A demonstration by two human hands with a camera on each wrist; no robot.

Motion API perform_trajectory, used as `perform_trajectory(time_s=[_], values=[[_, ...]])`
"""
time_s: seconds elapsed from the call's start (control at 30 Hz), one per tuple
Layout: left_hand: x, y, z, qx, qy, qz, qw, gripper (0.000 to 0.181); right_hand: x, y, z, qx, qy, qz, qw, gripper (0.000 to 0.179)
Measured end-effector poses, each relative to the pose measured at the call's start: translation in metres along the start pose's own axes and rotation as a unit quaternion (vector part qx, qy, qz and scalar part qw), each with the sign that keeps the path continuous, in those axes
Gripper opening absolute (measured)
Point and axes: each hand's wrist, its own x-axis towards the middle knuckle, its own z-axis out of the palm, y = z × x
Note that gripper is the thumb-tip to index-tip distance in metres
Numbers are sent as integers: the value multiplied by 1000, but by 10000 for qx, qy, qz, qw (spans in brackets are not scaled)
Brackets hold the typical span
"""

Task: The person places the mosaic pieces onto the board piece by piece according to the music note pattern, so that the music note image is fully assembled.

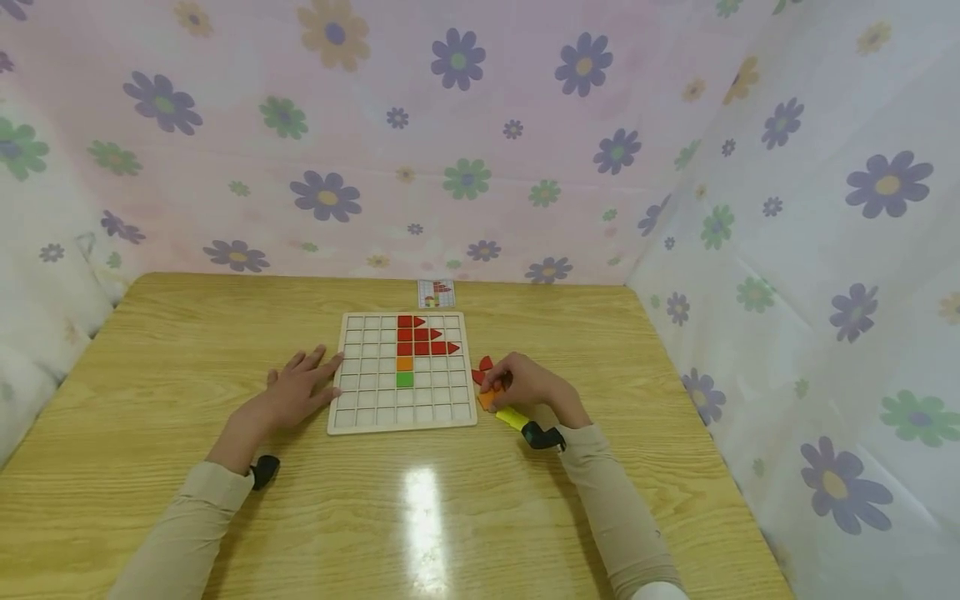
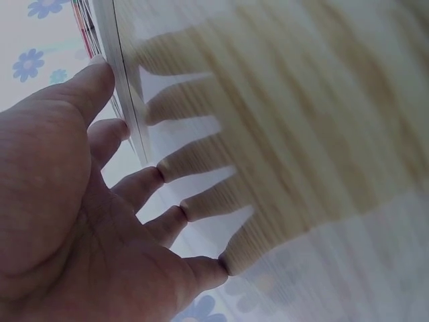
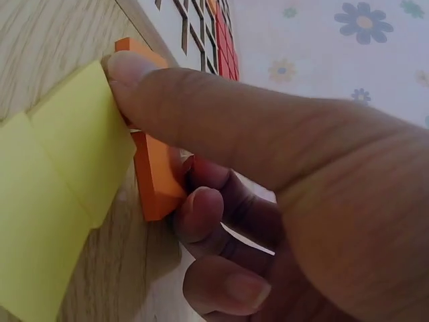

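Observation:
A wooden grid board [image 1: 402, 431] lies on the table, with red squares [image 1: 406, 335] and red triangular tips [image 1: 436, 334] in three rows. Below them sit an orange square [image 1: 405, 364] and a green square [image 1: 405, 380]. My left hand [image 1: 292, 396] rests at the board's left edge with fingers spread, fingertips on the tabletop and thumb by the rim. Right of the board, my right hand [image 1: 528, 382] pinches at orange pieces [image 3: 159, 176]. Its thumb presses the upper one and curled fingers meet the lower one. Yellow pieces [image 3: 84, 144] lie beside them.
Red pieces [image 1: 486, 363] lie between the board and my right hand. Behind the board is a small pattern card [image 1: 444, 286]. Flowered curtains [image 1: 465, 125] rise at the table's back and sides. A black wrist mount [image 1: 543, 436] sits below my right hand.

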Motion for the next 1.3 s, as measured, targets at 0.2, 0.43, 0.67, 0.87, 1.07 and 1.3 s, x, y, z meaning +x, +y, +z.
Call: perform_trajectory(time_s=[0.2,0.43,0.67,0.87,1.07,1.3], values=[[2,2,1,126,-77,-81,9999,64,-1,-1,0,-116,20,43,9999,13],[2,2,3,295,-27,-74,9995,64,-5,-2,3,-289,303,126,9990,14],[3,-1,5,498,-13,-108,9987,64,-5,0,5,-330,389,80,9987,12],[3,-4,4,534,26,-104,9985,65,-3,-1,5,-262,370,-19,9990,13],[4,-5,3,489,46,-42,9988,65,-3,-2,8,-322,345,52,9989,15],[5,-8,3,456,0,-38,9990,66,-5,-6,13,-316,541,34,9980,10]])
